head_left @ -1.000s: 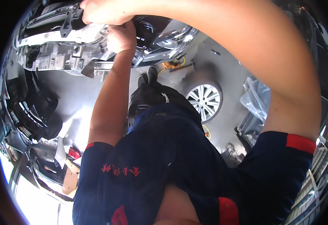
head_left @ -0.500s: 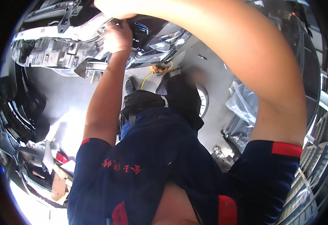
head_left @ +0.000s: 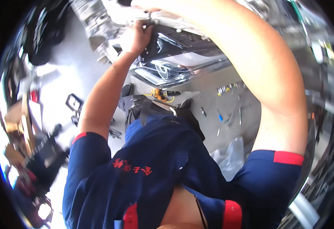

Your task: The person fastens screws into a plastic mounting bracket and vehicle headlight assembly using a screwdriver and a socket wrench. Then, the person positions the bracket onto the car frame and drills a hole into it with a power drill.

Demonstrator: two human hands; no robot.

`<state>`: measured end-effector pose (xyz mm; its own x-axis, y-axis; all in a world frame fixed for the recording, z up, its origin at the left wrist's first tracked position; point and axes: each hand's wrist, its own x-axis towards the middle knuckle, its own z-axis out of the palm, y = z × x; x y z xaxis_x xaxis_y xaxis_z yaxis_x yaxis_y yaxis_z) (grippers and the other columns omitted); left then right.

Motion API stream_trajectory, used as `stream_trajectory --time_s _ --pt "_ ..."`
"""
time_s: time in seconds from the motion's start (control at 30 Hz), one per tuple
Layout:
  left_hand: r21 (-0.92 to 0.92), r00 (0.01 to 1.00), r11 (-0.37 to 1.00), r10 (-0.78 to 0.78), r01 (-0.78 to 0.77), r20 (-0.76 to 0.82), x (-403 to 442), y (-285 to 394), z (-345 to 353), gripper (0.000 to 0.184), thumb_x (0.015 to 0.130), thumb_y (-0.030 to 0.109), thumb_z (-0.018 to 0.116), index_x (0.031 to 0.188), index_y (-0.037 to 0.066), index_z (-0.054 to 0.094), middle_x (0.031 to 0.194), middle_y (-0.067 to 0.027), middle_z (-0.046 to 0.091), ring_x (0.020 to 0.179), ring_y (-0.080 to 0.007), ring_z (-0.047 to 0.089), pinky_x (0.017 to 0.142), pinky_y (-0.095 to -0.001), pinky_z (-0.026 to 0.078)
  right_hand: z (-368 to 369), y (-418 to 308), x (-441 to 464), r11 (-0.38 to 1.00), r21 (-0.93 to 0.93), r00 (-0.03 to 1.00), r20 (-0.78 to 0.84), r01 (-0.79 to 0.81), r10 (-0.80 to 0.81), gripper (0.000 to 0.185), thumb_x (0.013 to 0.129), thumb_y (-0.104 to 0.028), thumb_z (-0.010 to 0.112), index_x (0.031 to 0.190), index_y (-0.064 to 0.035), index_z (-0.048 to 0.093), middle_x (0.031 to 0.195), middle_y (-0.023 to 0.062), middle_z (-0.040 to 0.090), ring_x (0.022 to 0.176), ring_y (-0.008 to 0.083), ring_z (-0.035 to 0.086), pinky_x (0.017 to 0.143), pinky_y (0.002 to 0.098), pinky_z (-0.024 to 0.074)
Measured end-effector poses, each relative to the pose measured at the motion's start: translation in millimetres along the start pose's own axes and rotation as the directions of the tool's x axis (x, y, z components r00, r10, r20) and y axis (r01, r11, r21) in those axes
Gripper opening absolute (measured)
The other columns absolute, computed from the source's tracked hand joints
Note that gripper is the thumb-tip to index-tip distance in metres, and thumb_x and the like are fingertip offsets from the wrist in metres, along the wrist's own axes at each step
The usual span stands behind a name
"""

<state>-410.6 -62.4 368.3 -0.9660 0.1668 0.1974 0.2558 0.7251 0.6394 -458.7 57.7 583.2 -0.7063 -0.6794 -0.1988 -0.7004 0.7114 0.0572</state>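
My left hand (head_left: pixel 136 38) reaches to the metal front frame of a car (head_left: pixel 113 13), just above a headlight (head_left: pixel 170 68). Its fingers are bent and closed at the frame's edge; what they hold, if anything, is too small to make out. My right arm (head_left: pixel 258 49) arches over from the right. At the top edge, my right hand (head_left: pixel 146 5) is bleached by glare and partly cut off, near the same frame. Its fingers are hidden.
On the floor lie a yellow tool with a cord (head_left: pixel 158 94), a blue-handled tool (head_left: pixel 220 117) and several other tools. Clear plastic sheeting (head_left: pixel 231 154) is beside my right side. Cardboard (head_left: pixel 20 114) stands at the left. Dark car parts (head_left: pixel 46 30) are at upper left.
The view has turned, so the car front and headlight sit further right and more floor tools show. Both hands stay at the car's front frame.
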Motion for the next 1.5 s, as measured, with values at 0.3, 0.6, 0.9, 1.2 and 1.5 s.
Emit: stream_trajectory --time_s 0.3,0.6,0.9,1.2,1.5 --pt "0.124 0.983 0.985 -0.137 0.122 0.121 -4.8 22.2 -29.3 0.038 0.096 0.050 0.067 0.116 0.019 0.074 0.100 -0.0148 0.079 0.098 -0.0375 0.075 0.088 -0.0491 0.059 -22.9 14.6 5.4 0.931 -0.255 0.962 0.140 0.262 -0.233 0.031 0.096 -0.030 0.059 0.098 -0.0054 0.077 0.096 0.0241 0.075 0.091 0.0432 0.073 0.080 0.0484 0.0585" --pt "0.058 0.988 0.995 -0.083 0.076 0.132 -7.0 13.6 -28.1 0.038 0.098 0.043 0.068 0.117 0.010 0.067 0.091 -0.0167 0.077 0.087 -0.0390 0.075 0.080 -0.0494 0.059 -34.1 -14.7 -17.5 0.996 0.057 0.995 -0.071 0.067 -0.063 0.029 0.093 -0.024 0.063 0.103 0.0012 0.072 0.092 0.0252 0.072 0.092 0.0424 0.072 0.083 0.0477 0.0582" --pt "-0.021 0.994 0.996 -0.080 0.082 0.075 -2.2 9.2 -21.3 0.034 0.097 0.039 0.071 0.115 0.011 0.066 0.087 -0.0160 0.075 0.082 -0.0394 0.074 0.072 -0.0494 0.059 -55.5 -15.0 -30.1 0.993 0.089 0.987 -0.143 0.083 -0.070 0.026 0.093 -0.022 0.064 0.103 0.0018 0.070 0.094 0.0192 0.070 0.091 0.0422 0.070 0.085 0.0483 0.0571" --pt "-0.092 0.922 0.918 0.383 -0.387 -0.062 -32.8 3.6 -101.1 0.028 0.097 0.028 0.070 0.112 0.007 0.059 0.084 -0.0178 0.070 0.076 -0.0407 0.071 0.068 -0.0496 0.058 -79.8 -17.3 -94.7 0.895 0.396 0.938 -0.182 -0.205 0.295 0.027 0.098 -0.025 0.070 0.099 0.0012 0.075 0.086 0.0155 0.074 0.076 0.0252 0.071 0.074 0.0400 0.0574" --pt "-0.447 0.452 -0.100 0.035 0.889 0.892 -264.9 -20.9 -140.6 0.054 0.100 0.049 0.050 0.099 -0.003 0.060 0.099 -0.0206 0.064 0.080 -0.0303 0.070 0.068 -0.0385 0.064 101.9 -120.2 -365.2 -0.549 0.778 0.929 0.370 -0.306 0.007 0.034 0.093 -0.006 0.073 0.126 -0.0046 0.064 0.108 0.0060 0.070 0.103 0.0140 0.065 0.090 0.0314 0.0511"
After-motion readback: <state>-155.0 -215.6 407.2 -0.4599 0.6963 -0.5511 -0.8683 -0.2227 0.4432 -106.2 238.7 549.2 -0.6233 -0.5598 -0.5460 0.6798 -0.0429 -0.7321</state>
